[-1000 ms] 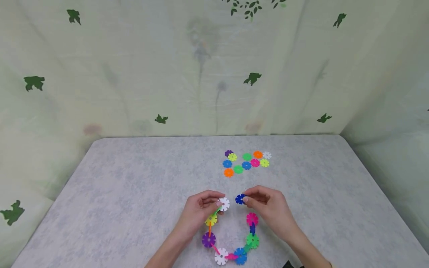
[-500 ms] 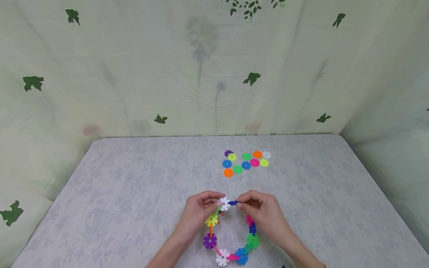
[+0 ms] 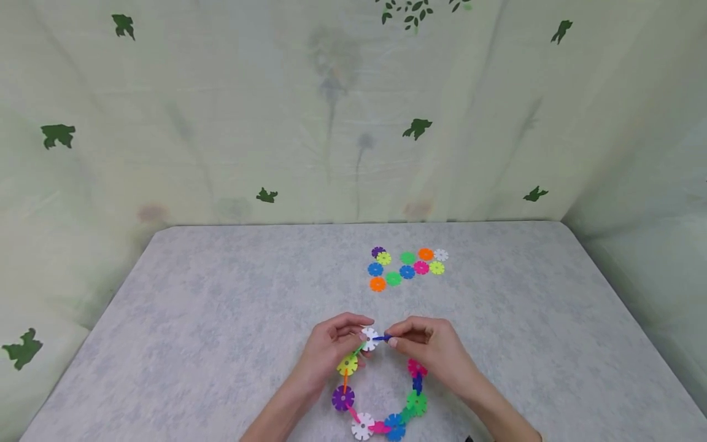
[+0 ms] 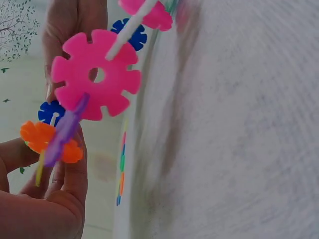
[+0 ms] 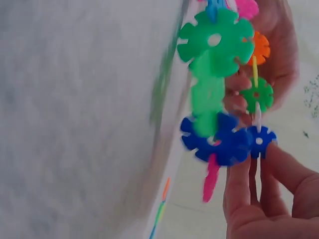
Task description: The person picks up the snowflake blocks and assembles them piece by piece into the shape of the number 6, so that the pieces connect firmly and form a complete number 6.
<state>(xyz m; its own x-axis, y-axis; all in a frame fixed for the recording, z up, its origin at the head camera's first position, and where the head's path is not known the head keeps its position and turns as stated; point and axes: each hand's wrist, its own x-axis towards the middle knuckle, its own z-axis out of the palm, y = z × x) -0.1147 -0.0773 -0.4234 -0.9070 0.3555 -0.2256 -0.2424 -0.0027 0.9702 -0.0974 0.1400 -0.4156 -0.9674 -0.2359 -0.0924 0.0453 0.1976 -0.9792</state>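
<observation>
A chain of notched plastic discs hangs in a near-ring between my hands. My left hand (image 3: 334, 342) pinches the white disc (image 3: 369, 339) at one end, near a green disc (image 5: 256, 94) seen edge-on from above. My right hand (image 3: 436, 350) pinches a dark blue disc (image 5: 261, 141), whose edge meets the white disc's rim. From the white disc the chain runs down through a yellow disc (image 3: 347, 364), an orange one and a purple disc (image 3: 343, 398). It curves past white, pink and blue discs up to a pink disc (image 3: 417, 368) at the other end, below my right hand.
Several loose discs lie flat on the grey table farther back, among them an orange disc (image 3: 378, 284), a yellow disc (image 3: 437, 267) and a purple disc (image 3: 378, 252). A patterned curtain (image 3: 221, 123) stands behind and beside the table (image 3: 221, 294).
My right hand has moved left, bringing the dark blue disc from apart to the white disc's edge, and the disc has turned edge-on. My left hand has stayed nearly still.
</observation>
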